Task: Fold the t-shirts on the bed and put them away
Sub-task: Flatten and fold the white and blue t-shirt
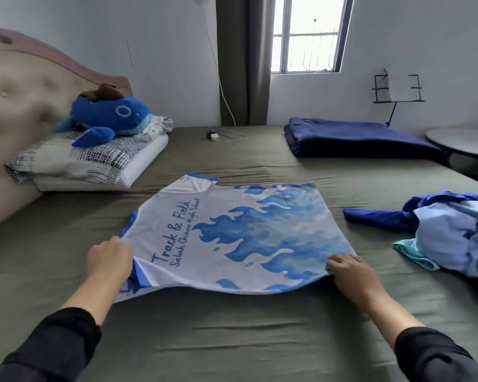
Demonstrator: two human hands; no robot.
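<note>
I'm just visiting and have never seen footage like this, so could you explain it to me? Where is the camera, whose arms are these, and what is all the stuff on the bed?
There is no machine here. A person wears a wide-angle camera on the head, so this single picture looks forward and down at their own arms.

The left hand and the right hand each have a grip on the near edge of a white t-shirt with blue flames, spread flat on the olive-green bed. It is not yet folded.

To the right lies a crumpled pile of blue clothes. Farther back sits a folded navy blanket. At the left, a blue whale plush rests on the pillows by the headboard. A charger with a white cable lies near the far wall, below the window.
</note>
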